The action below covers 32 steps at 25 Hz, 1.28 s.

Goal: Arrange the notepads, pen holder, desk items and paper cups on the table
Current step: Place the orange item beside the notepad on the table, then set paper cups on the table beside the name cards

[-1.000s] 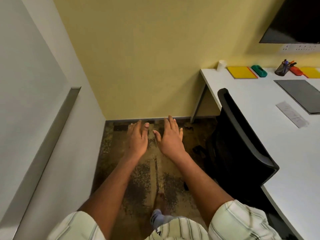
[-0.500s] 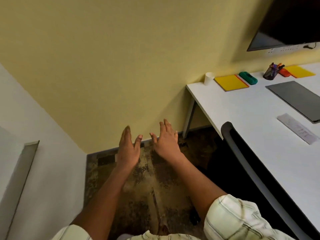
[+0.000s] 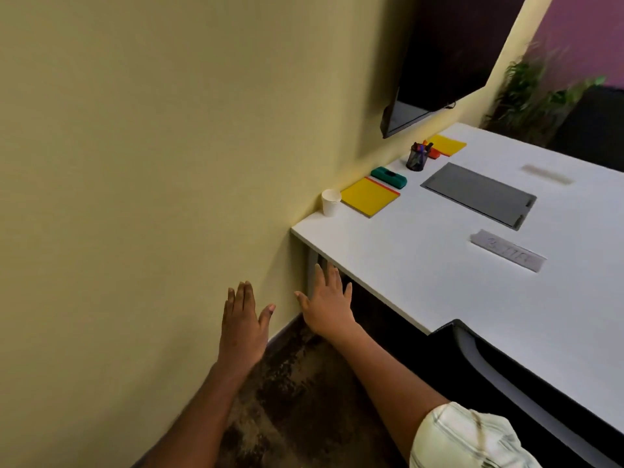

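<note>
A stack of white paper cups (image 3: 331, 202) stands at the far left corner of the white table (image 3: 422, 268), by the wall. Beside the cups lies a yellow notepad (image 3: 369, 196), then a green desk item (image 3: 388, 177). Further along stands a dark mesh pen holder (image 3: 417, 158) with pens, a small red item (image 3: 433, 152) and a second yellow notepad (image 3: 446, 144). My left hand (image 3: 243, 324) and my right hand (image 3: 327, 303) are held flat with fingers apart, below and in front of the table's corner, holding nothing.
A grey flat panel (image 3: 479, 194) and two pale label strips (image 3: 508, 250) lie on the table. A black chair back (image 3: 499, 369) stands at the table's near edge. A dark screen (image 3: 445, 52) hangs on the yellow wall above. A plant (image 3: 533, 92) stands beyond.
The view has swung up and to the right, so the table and its items fill more of the frame. Both hands have risen toward the table's corner, still flat and empty.
</note>
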{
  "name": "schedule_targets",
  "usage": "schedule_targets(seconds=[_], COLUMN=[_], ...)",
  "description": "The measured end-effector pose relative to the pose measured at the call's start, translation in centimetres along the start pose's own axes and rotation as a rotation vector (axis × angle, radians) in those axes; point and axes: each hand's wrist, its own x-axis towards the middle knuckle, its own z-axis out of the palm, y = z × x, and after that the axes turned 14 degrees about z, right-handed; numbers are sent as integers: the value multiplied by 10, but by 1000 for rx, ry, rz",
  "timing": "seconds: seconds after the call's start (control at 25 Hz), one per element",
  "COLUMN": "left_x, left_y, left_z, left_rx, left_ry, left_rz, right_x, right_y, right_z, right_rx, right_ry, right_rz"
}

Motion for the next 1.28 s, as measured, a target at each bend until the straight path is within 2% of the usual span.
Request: schedule_targets(seconds=[0.16, 0.24, 0.4, 0.64, 0.96, 1.12, 1.28], left_x=[93, 129, 196, 299, 439, 473, 486], left_y=[-23, -24, -20, -10, 14, 14, 20], left_z=[-13, -16, -9, 40, 135, 171, 192], left_rx=[-174, -248, -303, -289, -370, -404, -459], left_ry=[-42, -61, -94, -401, -478, -501, -496], left_rz=[32, 4, 72, 161, -28, -90, -102], right_x=[49, 66, 122, 246, 411, 454, 477], right_y=[-38, -46, -50, -44, -16, -10, -12], right_z=[-8, -5, -6, -12, -18, -16, -15], right_rx=[49, 78, 168, 503, 536, 559, 484], right_ry=[98, 100, 102, 105, 26, -44, -96], right_rz=[94, 138, 237, 338, 349, 329, 296])
